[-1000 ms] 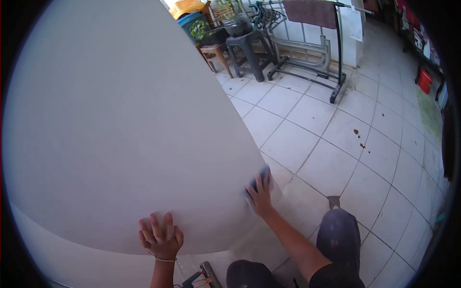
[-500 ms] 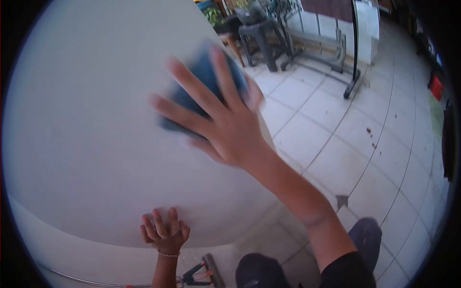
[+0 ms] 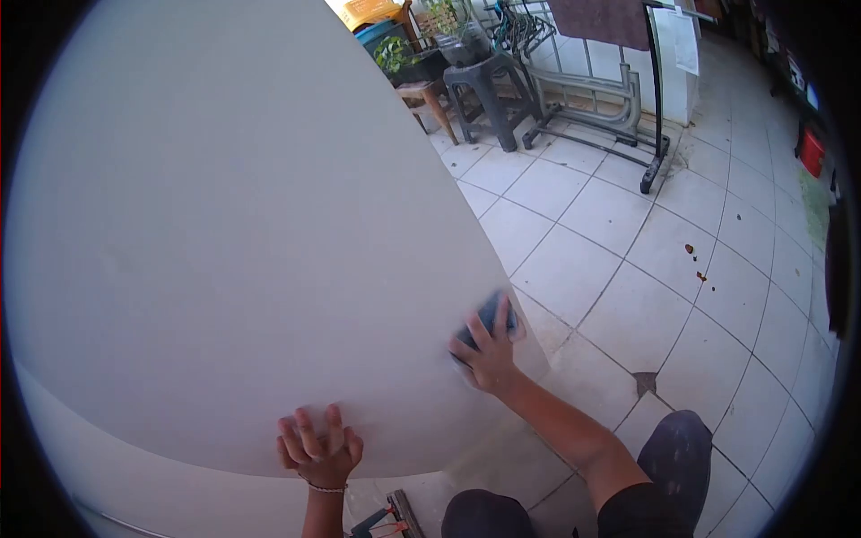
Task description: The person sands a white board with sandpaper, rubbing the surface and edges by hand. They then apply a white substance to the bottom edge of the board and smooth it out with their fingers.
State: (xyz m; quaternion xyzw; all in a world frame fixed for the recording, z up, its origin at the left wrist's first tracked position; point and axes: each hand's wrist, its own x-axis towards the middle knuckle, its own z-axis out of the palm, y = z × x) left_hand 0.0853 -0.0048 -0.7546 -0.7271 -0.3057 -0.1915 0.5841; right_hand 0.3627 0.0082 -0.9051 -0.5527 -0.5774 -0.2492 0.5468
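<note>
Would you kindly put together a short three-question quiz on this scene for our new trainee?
1. True or false: the right hand presses a dark blue pad against the white panel.
2. The left hand lies flat on the panel near its: A) top edge, B) lower edge, C) far left edge.
3. Fill in: in the background, a dark cloth hangs on a black ____.

Key: 1 true; 2 B; 3 rack.

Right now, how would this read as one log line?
left hand: flat on white panel, lower edge | right hand: pressing blue pad on panel, right edge
</note>
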